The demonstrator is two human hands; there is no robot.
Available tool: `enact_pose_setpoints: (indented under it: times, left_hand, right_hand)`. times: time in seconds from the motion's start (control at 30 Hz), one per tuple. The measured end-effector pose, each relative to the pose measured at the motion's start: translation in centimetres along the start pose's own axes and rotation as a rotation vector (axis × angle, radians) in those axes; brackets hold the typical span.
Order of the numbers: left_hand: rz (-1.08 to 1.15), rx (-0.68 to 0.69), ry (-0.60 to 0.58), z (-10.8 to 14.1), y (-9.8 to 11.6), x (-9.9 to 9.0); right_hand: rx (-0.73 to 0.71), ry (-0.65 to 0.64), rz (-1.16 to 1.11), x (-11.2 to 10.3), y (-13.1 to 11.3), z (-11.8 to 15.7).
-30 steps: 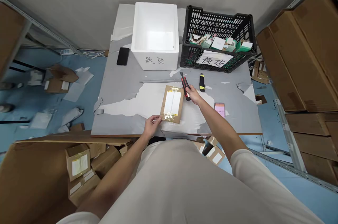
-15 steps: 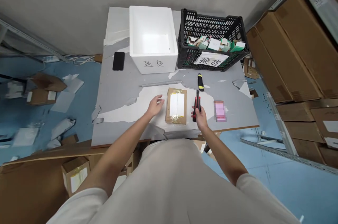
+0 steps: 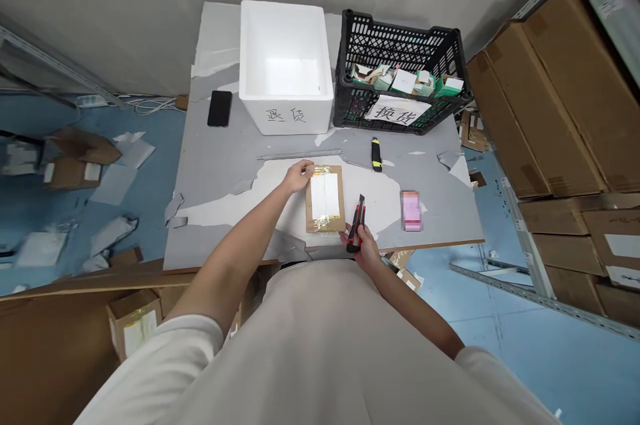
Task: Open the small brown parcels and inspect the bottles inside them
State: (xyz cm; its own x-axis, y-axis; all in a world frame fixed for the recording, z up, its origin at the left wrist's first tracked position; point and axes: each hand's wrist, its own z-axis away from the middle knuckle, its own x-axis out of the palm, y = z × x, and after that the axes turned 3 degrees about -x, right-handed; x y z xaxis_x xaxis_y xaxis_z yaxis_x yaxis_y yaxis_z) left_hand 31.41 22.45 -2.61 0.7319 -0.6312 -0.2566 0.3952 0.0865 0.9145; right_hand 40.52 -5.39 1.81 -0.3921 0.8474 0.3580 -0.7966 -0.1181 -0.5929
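A small cardboard box (image 3: 325, 198) with a white label and clear tape lies on the table in front of me. My left hand (image 3: 299, 177) is closed on its far left corner, the fingertips curled over the edge. Some of those fingers are hidden behind the hand. A red and black utility knife (image 3: 356, 221) is in my right hand (image 3: 369, 248), its tip pointing away from me. The right fingertips are close to the box's near right corner; whether they touch it I cannot tell.
Behind the box stand a white foam box (image 3: 287, 117) and a black plastic crate (image 3: 400, 28) containing several small cartons. A yellow and black cutter (image 3: 376, 155), a pink packet (image 3: 411, 211) and a black phone (image 3: 219, 109) lie on the table (image 3: 210, 165). Large cartons (image 3: 555, 91) fill the right-hand shelf.
My left hand has moved up onto the box's far left corner. My right hand has brought the utility knife left and toward me, near the box. The box has shifted slightly left in view.
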Motion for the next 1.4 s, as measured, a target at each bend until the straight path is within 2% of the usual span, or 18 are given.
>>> enact_pose_setpoints:
  times: [0.13, 0.27, 0.33, 0.43, 0.57, 0.67, 0.77, 0.83, 0.9, 0.97, 1.03, 1.1, 1.17, 1.23, 1.4]
  left_hand:
    - [0.132, -0.074, 0.136, 3.2, -0.3, -2.5]
    - [0.223, -0.151, 0.269, 7.9, -1.7, -4.1]
    - [0.231, -0.194, 0.314, 10.1, -2.7, -4.0]
    - [0.247, -0.240, 0.323, 12.6, -3.8, -3.3]
    - [0.231, -0.268, 0.321, 14.3, -4.3, -2.6]
    - [0.116, -0.282, 0.310, 14.6, -4.1, -2.7]
    - [-0.090, -0.282, 0.307, 14.3, -3.7, -3.1]
    - [-0.231, -0.220, 0.330, 13.7, -3.2, -3.4]
    - [-0.360, -0.076, 0.330, 12.9, -2.2, -3.6]
    - [-0.495, 0.100, 0.243, 11.7, -1.1, -3.7]
    - [-0.638, 0.227, 0.101, 10.4, 0.0, -3.7]
    - [-0.778, 0.293, -0.026, 9.1, 0.8, -3.4]
    - [-0.876, 0.318, -0.105, 8.1, 1.1, -3.0]
    - [-0.924, 0.319, -0.137, 7.6, 1.0, -2.6]
    - [-0.936, 0.326, -0.112, 7.4, 0.4, -2.3]
  right_hand:
    - [-0.093, -0.011, 0.037, 0.6, -2.9, -2.5]
    - [-0.168, -0.114, 0.141, 2.6, -6.6, -5.8]
    - [-0.179, -0.184, 0.237, 3.9, -8.1, -7.5]
    - [-0.192, -0.264, 0.388, 5.4, -9.6, -9.4]
    - [-0.231, -0.311, 0.482, 6.5, -9.9, -10.9]
    - [-0.264, -0.325, 0.472, 6.6, -9.4, -11.5]
    - [-0.296, -0.328, 0.466, 5.9, -9.1, -11.5]
    - [-0.344, -0.311, 0.503, 4.8, -9.2, -10.9]
    - [-0.393, -0.274, 0.584, 3.1, -9.3, -9.8]
    - [-0.408, -0.247, 0.696, 1.2, -9.2, -8.3]
    - [-0.391, -0.245, 0.798, -0.6, -8.9, -6.8]
    - [-0.370, -0.258, 0.845, -1.6, -8.4, -5.7]
    - [-0.352, -0.276, 0.851, -2.0, -7.9, -5.2]
    - [-0.335, -0.289, 0.845, -1.9, -7.5, -5.1]
    - [-0.300, -0.277, 0.810, -1.5, -7.1, -5.4]
